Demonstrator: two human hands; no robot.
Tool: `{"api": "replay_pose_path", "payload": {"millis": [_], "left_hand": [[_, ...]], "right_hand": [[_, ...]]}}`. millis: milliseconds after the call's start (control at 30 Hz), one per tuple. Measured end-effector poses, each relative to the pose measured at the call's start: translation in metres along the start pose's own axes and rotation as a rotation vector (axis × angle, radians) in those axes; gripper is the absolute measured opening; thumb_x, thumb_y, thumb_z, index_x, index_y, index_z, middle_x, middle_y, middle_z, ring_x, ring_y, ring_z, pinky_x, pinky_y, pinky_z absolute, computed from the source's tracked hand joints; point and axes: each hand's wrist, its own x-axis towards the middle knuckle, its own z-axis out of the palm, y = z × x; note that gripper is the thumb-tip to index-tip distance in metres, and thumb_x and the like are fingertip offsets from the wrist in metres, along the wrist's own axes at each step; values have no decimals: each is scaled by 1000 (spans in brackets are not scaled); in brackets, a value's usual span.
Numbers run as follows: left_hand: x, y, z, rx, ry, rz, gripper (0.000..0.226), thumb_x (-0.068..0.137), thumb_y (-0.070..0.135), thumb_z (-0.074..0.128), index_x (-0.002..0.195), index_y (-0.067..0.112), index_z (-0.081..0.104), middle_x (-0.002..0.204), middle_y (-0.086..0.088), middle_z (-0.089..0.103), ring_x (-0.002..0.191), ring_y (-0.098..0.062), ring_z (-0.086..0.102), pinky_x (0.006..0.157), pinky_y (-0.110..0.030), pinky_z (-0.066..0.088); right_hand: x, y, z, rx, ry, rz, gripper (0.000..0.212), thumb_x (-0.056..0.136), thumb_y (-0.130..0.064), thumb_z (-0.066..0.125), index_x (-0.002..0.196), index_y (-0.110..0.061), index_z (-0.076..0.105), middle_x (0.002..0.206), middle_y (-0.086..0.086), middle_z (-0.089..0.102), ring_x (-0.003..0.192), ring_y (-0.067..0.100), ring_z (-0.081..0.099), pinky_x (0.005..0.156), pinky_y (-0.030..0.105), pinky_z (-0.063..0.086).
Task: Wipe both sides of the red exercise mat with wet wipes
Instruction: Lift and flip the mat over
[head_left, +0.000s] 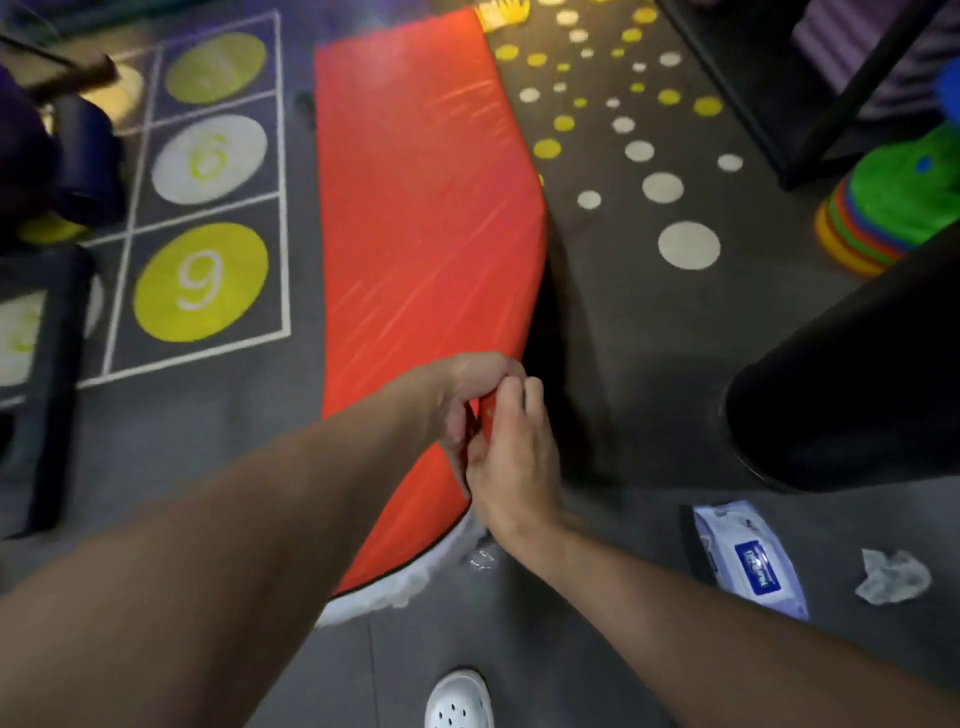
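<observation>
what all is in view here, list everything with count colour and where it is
exercise mat: 1, red, on the floor in the middle, near end raised
wet wipes pack: 1, white and blue, floor at lower right
used wipe: 1, white, crumpled, right of the pack
disc stack: 1, multicoloured with green on top, right edge
cylinder: 1, black, right side, beyond the pack
number grid: 1, white lines with yellow and white circles, floor left of the mat
floor dots: many, yellow and white, right of the mat's far end
shoe: 1, white, bottom edge
left hand: 1, grips the mat's near edge
right hand: 1, grips the same edge beside it
</observation>
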Motion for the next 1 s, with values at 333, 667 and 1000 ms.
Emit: {"api": "replay_pose_path", "payload": {"millis": [333, 667, 1000], "left_hand": [[-121, 11, -59, -97, 164, 115, 31, 102, 23, 38, 84, -1, 45, 83, -17, 52, 81, -29, 53, 105, -64, 32], [-180, -7, -127, -241, 182, 237, 28, 102, 22, 39, 89, 0, 51, 84, -16, 60, 77, -26, 57, 93, -56, 42], [-216, -42, -169, -340, 175, 377, 19, 102, 13, 38, 93, 8, 54, 89, -15, 63, 87, -26, 59, 104, -59, 38]], "right_hand": [[-40, -70, 13, 800, -303, 1277, 47, 102, -41, 35, 102, -2, 62, 77, 16, 66, 68, 31, 62, 64, 39, 51], [-31, -143, 48, 1671, -189, 2025, 60, 84, -46, 71, 107, 6, 54, 123, 28, 35, 120, 43, 44, 85, 48, 56], [-68, -176, 89, 1970, -16, 2107, 101, 71, -48, 83, 143, 2, 33, 157, 26, 14, 113, 42, 55, 67, 29, 59]]}}
